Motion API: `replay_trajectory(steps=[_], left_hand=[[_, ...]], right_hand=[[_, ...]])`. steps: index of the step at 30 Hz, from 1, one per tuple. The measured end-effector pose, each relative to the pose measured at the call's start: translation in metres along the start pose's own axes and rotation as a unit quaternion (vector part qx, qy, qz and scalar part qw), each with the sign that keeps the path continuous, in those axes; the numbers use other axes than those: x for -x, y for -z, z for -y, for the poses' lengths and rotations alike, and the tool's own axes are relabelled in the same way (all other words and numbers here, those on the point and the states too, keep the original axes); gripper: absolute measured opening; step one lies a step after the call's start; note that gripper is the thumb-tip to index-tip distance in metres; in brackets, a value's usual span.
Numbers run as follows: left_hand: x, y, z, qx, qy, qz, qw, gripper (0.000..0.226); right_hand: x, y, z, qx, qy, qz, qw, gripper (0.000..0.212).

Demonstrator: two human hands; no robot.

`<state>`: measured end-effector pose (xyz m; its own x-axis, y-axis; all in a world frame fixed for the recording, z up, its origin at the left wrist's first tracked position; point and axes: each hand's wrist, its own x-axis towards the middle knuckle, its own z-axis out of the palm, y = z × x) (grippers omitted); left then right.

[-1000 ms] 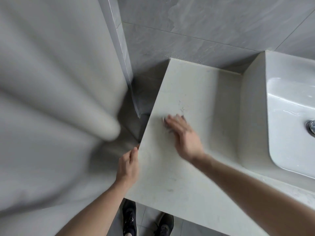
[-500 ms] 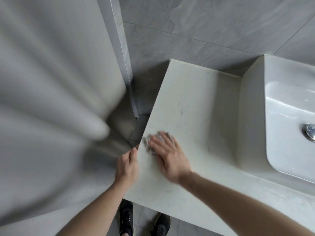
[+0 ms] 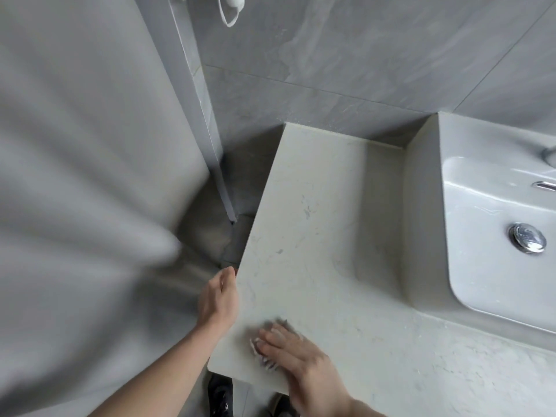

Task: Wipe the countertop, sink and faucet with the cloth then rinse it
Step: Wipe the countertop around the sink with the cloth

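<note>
Two hands, right hand (image 3: 296, 353) pressing cloth (image 3: 261, 347), countertop (image 3: 316, 236)

Soft even daylight, wide-angle bend – blurred curtain (image 3: 75, 176) left

We press our right hand (image 3: 296, 355) flat on the cloth (image 3: 264, 347) near the front left corner of the countertop (image 3: 316, 236), fingers spread over it. Our left hand (image 3: 219, 297) grips the counter's left edge. The sink (image 3: 481, 281) sits to the right, its metal drain plug (image 3: 527, 238) showing, a grey curtain (image 3: 84, 176) at left
</note>
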<state>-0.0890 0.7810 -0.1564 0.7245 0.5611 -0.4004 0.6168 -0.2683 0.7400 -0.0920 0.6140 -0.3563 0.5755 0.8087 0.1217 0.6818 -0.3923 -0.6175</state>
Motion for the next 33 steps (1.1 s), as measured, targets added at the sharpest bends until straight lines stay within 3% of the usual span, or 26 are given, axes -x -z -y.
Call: replay_trajectory(steps=[1,2,3,4,5,7,10,20,29,33], left_hand=[[-0.009,-0.004,-0.005,0.000,-0.007,0.003,1.000,0.046],[-0.016,-0.009,-0.009,-0.002,-0.017,0.009,1.000,0.046],[-0.022,-0.013,-0.013,-0.014,-0.028,0.013,0.999,0.048],[-0.027,-0.017,-0.016,-0.032,-0.034,0.012,0.999,0.051],[-0.032,-0.021,-0.014,-0.046,-0.035,0.007,0.998,0.053],[-0.036,-0.027,-0.008,-0.051,-0.038,-0.007,0.998,0.060],[-0.036,-0.030,-0.007,-0.057,-0.047,-0.015,0.997,0.069],[-0.032,-0.026,-0.016,-0.121,-0.079,-0.022,0.989,0.065],[-0.034,-0.030,-0.017,-0.115,-0.060,-0.025,0.991,0.050],[-0.034,-0.030,-0.017,-0.116,-0.077,-0.026,0.990,0.059]], right_hand=[[0.022,0.084,0.054,-0.014,-0.025,-0.046,0.999,0.066],[0.051,0.147,0.112,-0.141,-0.103,-0.115,0.978,0.074],[0.089,0.230,0.135,0.036,-0.053,-0.103,0.993,0.073],[0.015,0.181,0.086,0.020,-0.046,-0.116,0.992,0.067],[0.018,0.189,0.082,0.058,-0.115,-0.082,0.988,0.060],[-0.025,0.185,0.066,0.073,-0.104,-0.024,0.992,0.059],[-0.045,0.192,0.047,0.103,-0.086,-0.041,0.990,0.057],[-0.176,0.249,-0.053,0.165,-0.222,-0.050,0.960,0.059],[-0.208,0.287,-0.115,0.158,-0.327,-0.120,0.924,0.061],[-0.168,0.327,-0.155,0.167,-0.443,-0.178,0.863,0.058]])
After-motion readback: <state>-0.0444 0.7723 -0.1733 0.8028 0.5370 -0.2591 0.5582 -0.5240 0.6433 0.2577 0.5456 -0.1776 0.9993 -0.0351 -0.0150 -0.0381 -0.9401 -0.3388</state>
